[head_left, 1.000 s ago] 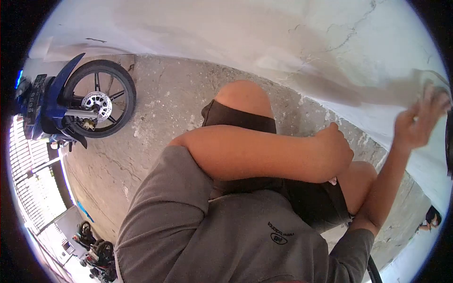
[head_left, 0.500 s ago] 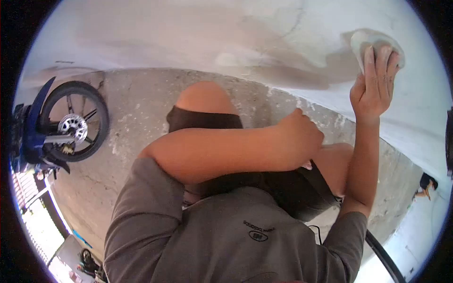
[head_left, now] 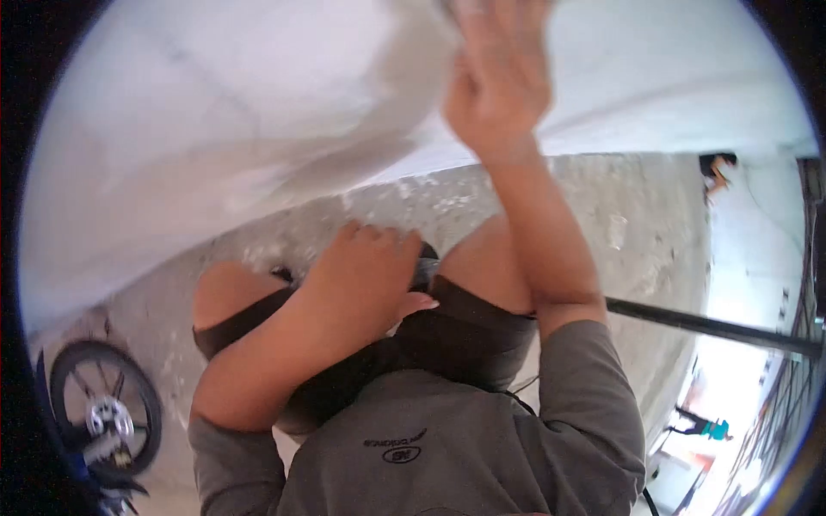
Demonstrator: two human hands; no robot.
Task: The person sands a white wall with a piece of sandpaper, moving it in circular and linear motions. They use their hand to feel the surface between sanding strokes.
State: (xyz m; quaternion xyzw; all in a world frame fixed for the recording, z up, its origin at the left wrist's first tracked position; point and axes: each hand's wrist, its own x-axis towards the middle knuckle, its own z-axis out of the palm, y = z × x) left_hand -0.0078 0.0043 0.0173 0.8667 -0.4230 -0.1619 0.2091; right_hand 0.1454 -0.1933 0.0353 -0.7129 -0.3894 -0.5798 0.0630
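My right hand point(head_left: 503, 82) is raised against the white wall point(head_left: 292, 86) at the top of the view. Motion blurs it, and the frame's edge cuts off its fingertips and nearly all of the pale pad under them. Lower down, my left hand point(head_left: 370, 271) rests over my lap between the knees, back upward. Its fingers are bent, with their tips hidden, and the thumb points right. Whatever it may hold cannot be made out.
Rough concrete floor point(head_left: 637, 215) runs along the wall's foot. A motorcycle wheel point(head_left: 107, 413) stands at lower left. A dark bar point(head_left: 705, 325) extends rightward from beside my right arm. One person point(head_left: 718, 172) shows at upper right, another point(head_left: 710, 427) at lower right.
The view has swung right, so the wheel sits lower left. My right hand has moved to the top edge, taking the pad mostly out of view. My left hand appears farther left, its knuckles more visible.
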